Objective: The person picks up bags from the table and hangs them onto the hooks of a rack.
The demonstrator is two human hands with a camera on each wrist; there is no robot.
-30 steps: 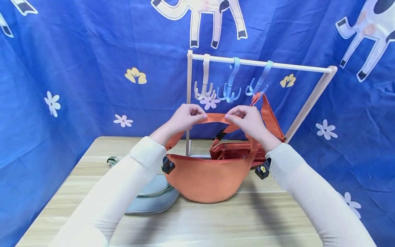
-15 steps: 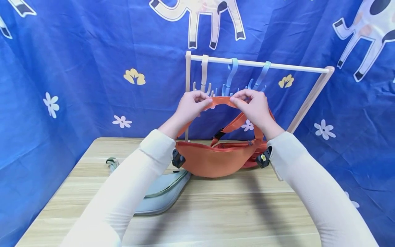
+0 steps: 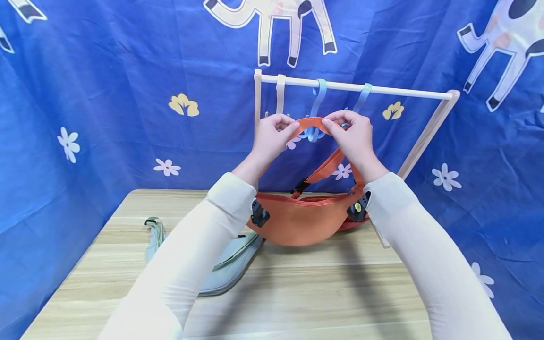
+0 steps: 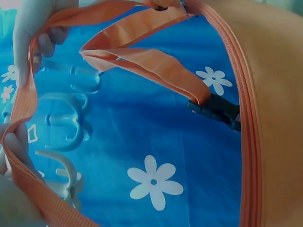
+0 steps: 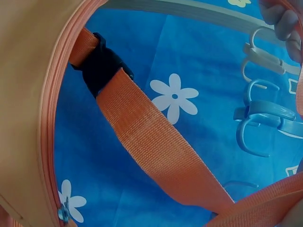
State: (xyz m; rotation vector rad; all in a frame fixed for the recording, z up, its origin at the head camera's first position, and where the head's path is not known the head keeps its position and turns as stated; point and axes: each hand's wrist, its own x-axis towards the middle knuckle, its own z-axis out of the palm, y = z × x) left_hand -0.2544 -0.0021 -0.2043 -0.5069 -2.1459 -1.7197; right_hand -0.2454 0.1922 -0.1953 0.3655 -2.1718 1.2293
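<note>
My left hand and right hand pinch the strap of an orange waist bag, a short arch of strap showing between them. The bag's body hangs below, zipper edge up, close over the table. Just behind the raised strap is the middle blue hook, whose prongs also show in the right wrist view. Behind the bag, a red bag is mostly hidden; its orange strap with a black buckle rises toward the right blue hook.
A white bar on wooden posts carries the hooks, with a beige hook at the left. A pale blue-green bag lies on the wooden table, partly behind my left sleeve. Blue printed cloth surrounds the table.
Both hands have lifted the orange waist bag's strap up toward the hooks and come closer together. The bag's body has risen and now covers more of the red bag.
</note>
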